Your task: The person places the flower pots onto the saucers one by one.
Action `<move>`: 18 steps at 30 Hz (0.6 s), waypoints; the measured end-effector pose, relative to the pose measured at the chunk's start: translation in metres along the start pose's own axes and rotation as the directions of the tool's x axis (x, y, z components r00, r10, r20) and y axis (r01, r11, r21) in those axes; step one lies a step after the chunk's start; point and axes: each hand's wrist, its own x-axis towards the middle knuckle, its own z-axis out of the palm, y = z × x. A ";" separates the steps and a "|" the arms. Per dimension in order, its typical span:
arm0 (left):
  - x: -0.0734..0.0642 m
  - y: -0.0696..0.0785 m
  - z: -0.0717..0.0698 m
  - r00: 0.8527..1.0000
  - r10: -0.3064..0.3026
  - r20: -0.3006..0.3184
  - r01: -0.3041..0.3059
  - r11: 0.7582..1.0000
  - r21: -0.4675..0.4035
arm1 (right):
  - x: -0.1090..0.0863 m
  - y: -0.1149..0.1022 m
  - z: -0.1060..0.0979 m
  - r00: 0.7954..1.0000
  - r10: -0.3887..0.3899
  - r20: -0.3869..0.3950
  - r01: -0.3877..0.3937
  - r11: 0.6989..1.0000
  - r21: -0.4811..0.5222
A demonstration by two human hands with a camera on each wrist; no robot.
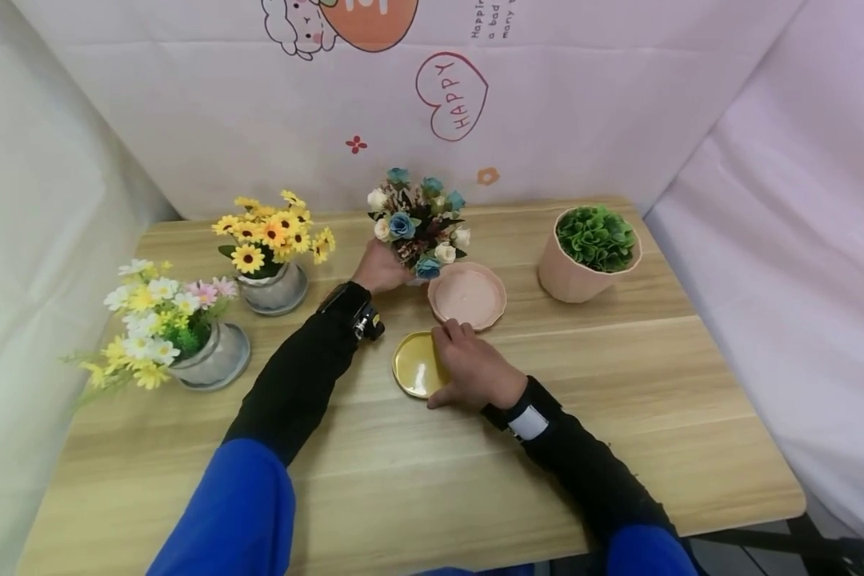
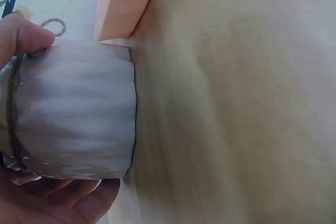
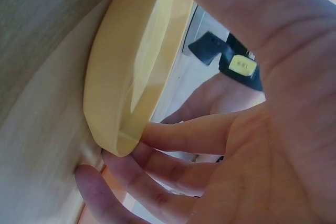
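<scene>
My left hand (image 1: 383,268) grips a white ribbed flowerpot (image 2: 84,111) with twine tied round its rim, thumb on one side and fingers on the other. Blue and cream artificial flowers (image 1: 418,220) rise from it and hide most of the pot in the head view. Nearer the front, my right hand (image 1: 473,366) holds a round yellow saucer (image 1: 414,366) by its right side, with thumb and fingers at the rim. The right wrist view shows the yellow saucer (image 3: 107,72) low at the wooden surface. Just behind that hand lies a pink scalloped saucer (image 1: 468,296).
On the right stands a pink pot (image 1: 576,272) with a leafy green plant (image 1: 598,238). To the left are two grey pots on saucers, one with yellow flowers (image 1: 270,232), one with white, pink and yellow flowers (image 1: 151,320). A white printed cloth (image 1: 583,104) hangs behind the table (image 1: 374,488).
</scene>
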 end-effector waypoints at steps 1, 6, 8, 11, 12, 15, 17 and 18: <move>-0.003 -0.001 -0.001 1.000 0.010 0.001 -0.010 1.000 0.011 | 0.000 0.001 0.000 1.000 0.000 0.001 0.000 1.000 -0.002; -0.016 -0.002 -0.003 1.000 -0.011 -0.004 0.011 1.000 0.014 | -0.001 0.001 -0.001 1.000 0.001 -0.008 -0.001 1.000 -0.002; -0.021 -0.002 -0.004 0.999 -0.044 -0.017 0.043 0.998 -0.038 | -0.001 0.001 -0.002 1.000 0.002 -0.013 -0.002 1.000 -0.002; -0.030 -0.001 -0.005 0.996 -0.089 -0.010 0.088 0.994 -0.065 | -0.002 0.001 -0.002 1.000 -0.002 -0.019 0.002 1.000 -0.004; -0.032 -0.002 -0.005 0.995 -0.097 -0.004 0.097 0.992 -0.075 | -0.002 0.001 -0.002 1.000 -0.004 -0.020 0.004 1.000 -0.005; -0.039 -0.002 -0.006 0.994 -0.100 0.040 0.099 0.995 0.035 | -0.002 0.001 -0.001 1.000 -0.009 -0.026 0.009 1.000 -0.009; -0.044 -0.003 -0.007 0.996 -0.079 0.040 0.076 0.995 0.064 | -0.002 0.000 -0.002 1.000 -0.013 -0.027 0.012 1.000 -0.007; -0.046 -0.004 -0.007 0.998 -0.049 0.035 0.045 0.995 0.089 | -0.002 0.000 -0.001 0.999 -0.014 -0.029 0.014 1.000 -0.009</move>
